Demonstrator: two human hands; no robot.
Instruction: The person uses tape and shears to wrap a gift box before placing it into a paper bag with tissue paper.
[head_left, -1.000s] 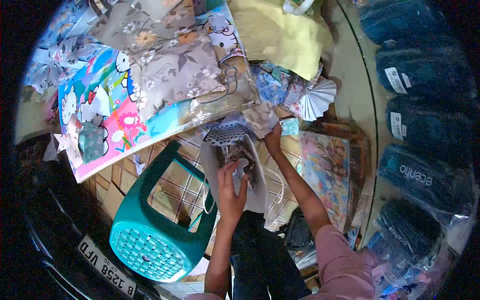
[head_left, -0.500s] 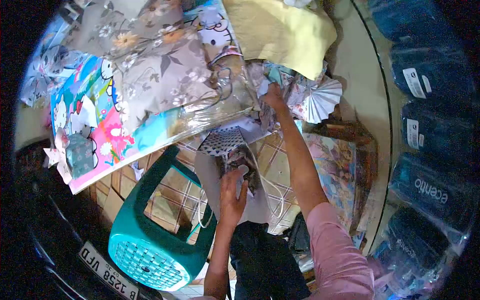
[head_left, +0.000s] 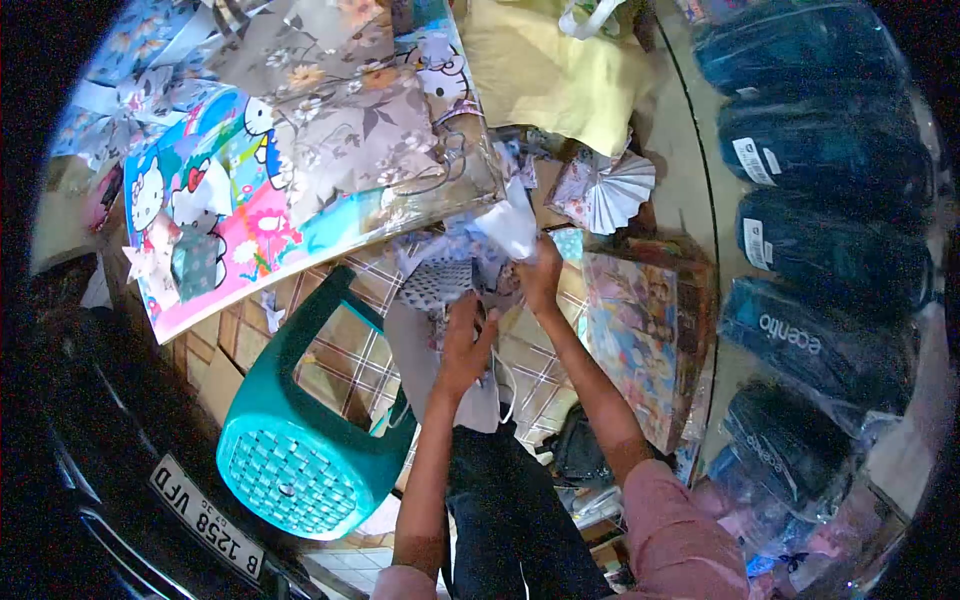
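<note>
A grey bag (head_left: 415, 350) with white cord handles stands upright in front of my legs. My left hand (head_left: 466, 345) is at its mouth, fingers curled over the near rim and thumb apart; the fingertips are partly hidden. Patterned scraps, one with small dark triangles (head_left: 437, 283), show at the bag's far side. Just beyond the mouth, my right hand (head_left: 540, 275) is closed on a crumpled white piece (head_left: 510, 228), cloth or paper, blurred by motion. A pleated paper fan (head_left: 615, 192) lies beyond that hand.
A green plastic stool (head_left: 295, 470) stands at left, near a car's number plate (head_left: 207, 515). Floral fabric (head_left: 350, 150) lies on a Hello Kitty sheet (head_left: 270, 235), beside yellow cloth (head_left: 550, 75). Dark wrapped packs (head_left: 820, 230) line the right side; a picture-covered box (head_left: 640, 340) sits nearer.
My right hand has come back from the pile by the yellow cloth toward the bag, bringing the white piece. My left hand has shifted slightly up at the bag's mouth. The view has turned a little.
</note>
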